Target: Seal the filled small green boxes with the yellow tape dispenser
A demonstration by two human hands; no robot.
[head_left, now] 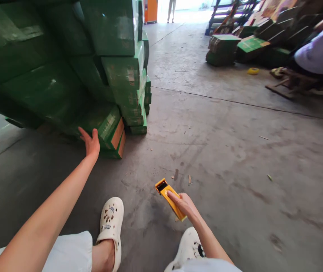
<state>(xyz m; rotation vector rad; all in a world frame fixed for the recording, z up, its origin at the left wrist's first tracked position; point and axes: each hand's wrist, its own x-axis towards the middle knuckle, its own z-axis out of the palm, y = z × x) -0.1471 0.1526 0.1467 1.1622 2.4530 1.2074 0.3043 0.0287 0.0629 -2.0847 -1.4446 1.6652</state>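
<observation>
One yellow tool [171, 201] in right fingers [176, 199]

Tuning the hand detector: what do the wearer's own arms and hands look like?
Left hand and right hand are both ungloved. The forearms are slim and bare, with no sleeves in view. No watch, bracelet, cable or marking shows on either wrist.

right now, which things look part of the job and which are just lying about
Apparently in use:
yellow tool, in the right hand
low green boxes, nearest the left hand

Apparently lying about:
yellow roll, farther off
brown scraps
</observation>
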